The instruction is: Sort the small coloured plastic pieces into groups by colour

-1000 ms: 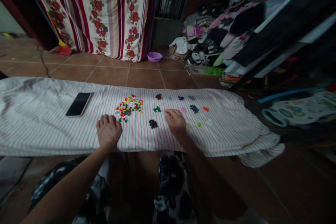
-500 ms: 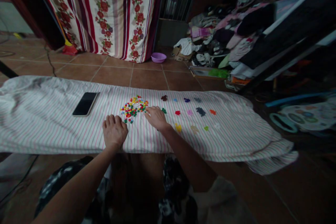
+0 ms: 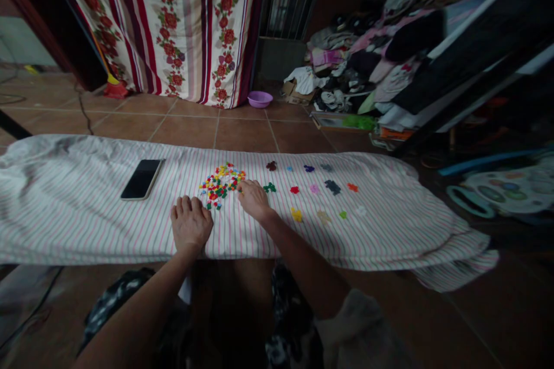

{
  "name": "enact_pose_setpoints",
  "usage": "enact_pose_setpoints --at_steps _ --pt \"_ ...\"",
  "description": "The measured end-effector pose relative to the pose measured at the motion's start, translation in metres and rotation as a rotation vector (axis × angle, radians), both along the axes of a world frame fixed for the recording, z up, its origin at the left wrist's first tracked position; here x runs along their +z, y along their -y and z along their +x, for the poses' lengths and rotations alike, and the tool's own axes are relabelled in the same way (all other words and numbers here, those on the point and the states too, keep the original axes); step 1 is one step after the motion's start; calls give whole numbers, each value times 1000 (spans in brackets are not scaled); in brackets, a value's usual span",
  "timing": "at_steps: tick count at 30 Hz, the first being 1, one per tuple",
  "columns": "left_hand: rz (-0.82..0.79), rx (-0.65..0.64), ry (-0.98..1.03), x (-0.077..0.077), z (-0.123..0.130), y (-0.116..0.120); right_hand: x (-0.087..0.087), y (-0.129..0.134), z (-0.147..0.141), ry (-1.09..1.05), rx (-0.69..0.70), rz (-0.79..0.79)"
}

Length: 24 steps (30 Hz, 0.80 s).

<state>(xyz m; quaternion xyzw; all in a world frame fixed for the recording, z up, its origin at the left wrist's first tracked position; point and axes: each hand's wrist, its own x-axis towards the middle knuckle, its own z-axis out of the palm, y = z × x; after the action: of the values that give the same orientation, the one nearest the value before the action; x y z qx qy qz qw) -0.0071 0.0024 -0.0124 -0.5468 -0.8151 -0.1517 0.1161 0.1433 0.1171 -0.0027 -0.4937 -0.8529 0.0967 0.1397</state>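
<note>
A pile of small mixed-colour pieces [image 3: 220,183] lies on the striped cloth [image 3: 407,213]. At the pile's right edge is my right hand [image 3: 253,198], its fingers curled together; whatever they hold is too small to make out. My left hand [image 3: 191,222] rests palm down on the cloth, below and left of the pile, holding nothing. Right of my right hand are small single-colour clusters, among them dark green [image 3: 269,187], brown [image 3: 271,166], red [image 3: 294,189], yellow [image 3: 296,214], dark grey [image 3: 333,187] and orange [image 3: 352,187].
A phone [image 3: 142,179] lies on the cloth left of the pile. Beyond the cloth, a purple basin [image 3: 260,99] sits on the tiled floor by a floral curtain [image 3: 190,29]. Heaped clothes [image 3: 346,63] fill the back right.
My right hand has shifted slightly, its fingers now more curled in at the pile's edge. My left hand stays on the cloth. The whole view has moved a little.
</note>
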Motion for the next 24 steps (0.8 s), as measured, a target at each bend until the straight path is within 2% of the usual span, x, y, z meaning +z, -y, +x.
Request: enact_pose_setpoints --at_steps 9,15,24 --pt "-14 2 -80 -3 -1 -1 9 0 -2 -109 -15 -13" --pt "-35 10 -67 -2 0 0 16 3 18 -211 43 -34" --pt "-50 6 -74 2 1 1 16 5 44 -245 15 -15"
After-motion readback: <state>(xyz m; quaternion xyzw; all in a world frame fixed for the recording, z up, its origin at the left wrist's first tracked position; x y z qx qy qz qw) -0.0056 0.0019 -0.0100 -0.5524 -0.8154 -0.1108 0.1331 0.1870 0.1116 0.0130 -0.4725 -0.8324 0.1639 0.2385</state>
